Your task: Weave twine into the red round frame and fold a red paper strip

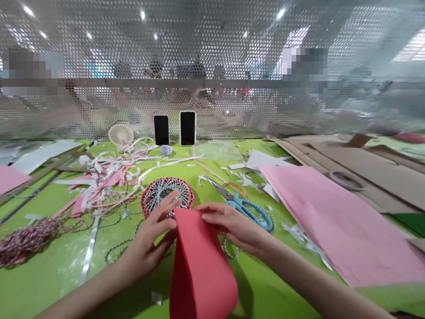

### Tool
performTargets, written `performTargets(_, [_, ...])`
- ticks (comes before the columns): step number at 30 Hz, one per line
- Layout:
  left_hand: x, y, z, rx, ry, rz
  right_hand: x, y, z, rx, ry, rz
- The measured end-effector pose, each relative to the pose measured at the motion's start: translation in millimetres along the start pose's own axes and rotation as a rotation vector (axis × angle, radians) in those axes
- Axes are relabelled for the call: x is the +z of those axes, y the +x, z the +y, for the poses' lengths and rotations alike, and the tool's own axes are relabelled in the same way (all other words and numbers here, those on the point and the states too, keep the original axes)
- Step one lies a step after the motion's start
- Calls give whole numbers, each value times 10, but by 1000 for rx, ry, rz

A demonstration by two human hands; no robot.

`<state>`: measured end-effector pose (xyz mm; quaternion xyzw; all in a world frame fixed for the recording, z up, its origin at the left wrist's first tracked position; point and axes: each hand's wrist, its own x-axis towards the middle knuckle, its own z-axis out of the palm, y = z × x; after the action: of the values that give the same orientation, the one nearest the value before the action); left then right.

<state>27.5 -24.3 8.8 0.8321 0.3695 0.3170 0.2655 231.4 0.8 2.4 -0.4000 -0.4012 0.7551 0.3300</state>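
Note:
A wide red sheet of paper, curved over into a loop, hangs in front of me above the table. My right hand pinches its upper right edge, the thumb on top and the fingers behind. At the upper left edge is my left hand, fingers apart, the tips by or touching the paper. Just beyond the hands lies a round piece of string work with a red rim, woven with dark and white cord and partly covered by my left fingers. Blue-handled scissors lie beside my right hand, blades slightly apart.
Pink sheets and brown cardboard lie right. Paper strips and a red-white cord bundle litter the left. Two phones and a small fan stand before a perforated metal panel.

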Motion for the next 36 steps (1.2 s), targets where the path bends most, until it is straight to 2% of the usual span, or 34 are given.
performTargets(5, [-6, 4, 42, 85, -11, 31, 145, 25, 73, -7, -70, -102])
performTargets(7, [-12, 16, 68, 69, -28, 70, 170, 40, 79, -82, -175, -122])
performTargets(10, [-35, 34, 86, -22, -9, 142, 138, 8, 27, -286, -303, -40])
performTargets(12, [-55, 46, 77, -116, 19, 179, 82, -61, -37, -348, -324, 58])
performTargets(14, [-70, 58, 56, -213, 40, 183, 24, -143, -94, -327, -314, 103])
performTargets(18, [-62, 76, 10, -325, 58, 143, -33, -210, -106, -280, -383, 10])
performTargets(22, [-30, 74, -17, -374, 24, 134, 8, -133, -36, -206, -559, 127])
performTargets(24, [-20, 68, -24, -421, -44, 139, 36, -99, -17, -204, -593, 193])
performTargets(27, [-17, 73, -6, -536, -231, 171, 48, -76, -2, -218, -498, 240])
performTargets(32, [-17, 110, 99, -791, -777, 222, 23, -43, 45, -174, -264, 218])
performTargets(36, [6, 97, 148, -960, -1063, 129, 40, -22, 85, -172, -224, 209])
